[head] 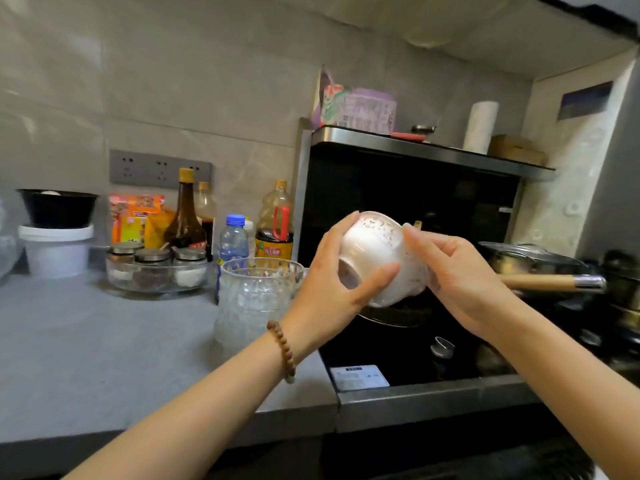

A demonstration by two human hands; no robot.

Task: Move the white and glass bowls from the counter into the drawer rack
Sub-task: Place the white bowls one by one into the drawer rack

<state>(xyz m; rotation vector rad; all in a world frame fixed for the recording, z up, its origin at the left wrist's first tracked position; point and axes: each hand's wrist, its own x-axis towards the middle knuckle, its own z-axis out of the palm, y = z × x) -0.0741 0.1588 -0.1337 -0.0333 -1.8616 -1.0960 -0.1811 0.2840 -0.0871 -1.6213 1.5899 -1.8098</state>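
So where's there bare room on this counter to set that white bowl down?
The white bowl would fit on the bare counter left of the glass bowl, in front of the jar dish, down to the near edge. Crowded: bottles, packets and bucket along the wall; pans on the stove.

Obscured: white bowl (pixel 375 258), sides covered by left hand (pixel 329 282) and right hand (pixel 457 275); glass bowl (pixel 252 299), right edge behind the left wrist; oil bottle (pixel 273 244), label too blurred to read.

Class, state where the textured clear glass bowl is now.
Head view, centre-left: the textured clear glass bowl stands on the grey counter, in front of the blue-capped water bottle, beside the left hand.
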